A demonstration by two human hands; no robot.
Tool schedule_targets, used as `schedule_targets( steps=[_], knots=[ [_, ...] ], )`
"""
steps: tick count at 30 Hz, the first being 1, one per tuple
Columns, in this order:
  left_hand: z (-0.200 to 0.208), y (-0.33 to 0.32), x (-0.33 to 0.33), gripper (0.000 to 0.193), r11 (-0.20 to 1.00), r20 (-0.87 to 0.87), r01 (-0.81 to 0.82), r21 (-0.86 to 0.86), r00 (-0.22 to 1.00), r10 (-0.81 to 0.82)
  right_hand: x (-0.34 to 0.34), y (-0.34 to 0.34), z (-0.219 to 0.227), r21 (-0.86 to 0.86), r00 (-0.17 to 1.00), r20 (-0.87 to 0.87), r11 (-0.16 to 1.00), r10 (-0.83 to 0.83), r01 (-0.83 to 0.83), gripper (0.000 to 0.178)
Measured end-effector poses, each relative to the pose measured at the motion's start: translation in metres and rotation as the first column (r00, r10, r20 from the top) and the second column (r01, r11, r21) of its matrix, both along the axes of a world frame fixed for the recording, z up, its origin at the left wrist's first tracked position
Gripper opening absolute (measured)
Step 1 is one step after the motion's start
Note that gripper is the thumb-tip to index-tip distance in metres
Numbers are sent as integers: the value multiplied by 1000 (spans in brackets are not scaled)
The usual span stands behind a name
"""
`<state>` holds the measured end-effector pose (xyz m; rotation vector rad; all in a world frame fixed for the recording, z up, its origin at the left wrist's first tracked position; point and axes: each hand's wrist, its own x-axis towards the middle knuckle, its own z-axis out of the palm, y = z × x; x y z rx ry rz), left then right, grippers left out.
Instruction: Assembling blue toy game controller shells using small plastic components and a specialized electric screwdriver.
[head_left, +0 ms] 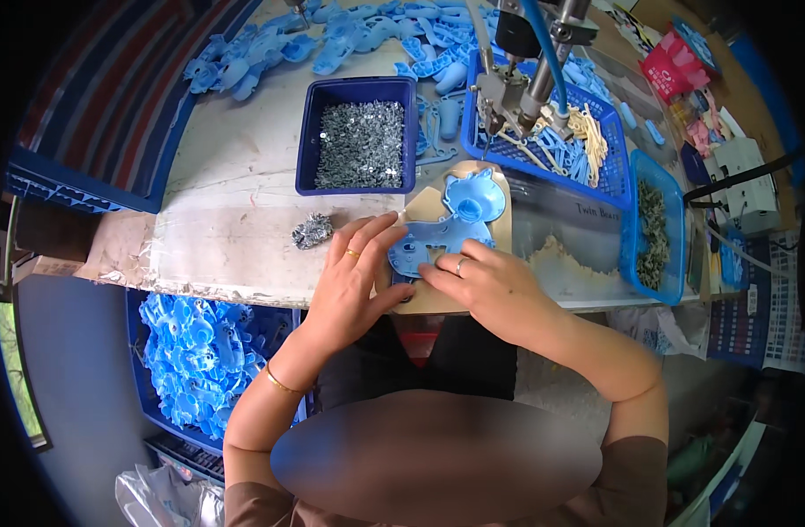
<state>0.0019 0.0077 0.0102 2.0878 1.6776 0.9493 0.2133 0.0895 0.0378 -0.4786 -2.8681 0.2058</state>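
A light-blue plastic shell point(446, 234), shaped like an animal figure with a round cup-like hollow, lies on a tan board-like fixture point(501, 224) at the table's front edge. My left hand point(357, 268) is at the left side of the shell, its fingers stretched out and its thumb apart, lower down. Its fingertips come close to the shell's edge; whether a tiny part is between them is too small to tell. My right hand point(494, 290) has its fingers bent onto the shell's lower edge. Left of my left hand sits a small heap of silvery screws point(313, 231).
A dark-blue bin of small metal parts point(358, 140) stands behind. A screw-driving machine point(530, 97) hangs above a blue basket point(617, 176) of blue and cream strips. To the right is a light-blue tray point(635, 263). Blue shells point(341, 39) pile at the back; more fill a crate point(137, 351) below left.
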Motion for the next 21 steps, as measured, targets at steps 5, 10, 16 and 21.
schedule_targets(
  steps=[5,10,16,21],
  knots=[
    [15,4,10,67,999,-68,46,8,997,-45,-1,7,-4,-68,999,32,997,33,-31,26],
    [11,9,23,62,997,-172,81,-18,982,-83,22,52,11,-422,984,-152,906,-94,21,20],
    [10,13,29,58,998,-220,58,4,974,-56,79,174,5,-117,791,0,786,-611,607,17],
    [12,15,32,55,998,-224,62,3,973,-60,67,200,-27,-40,805,56,804,-591,593,23]
  ],
)
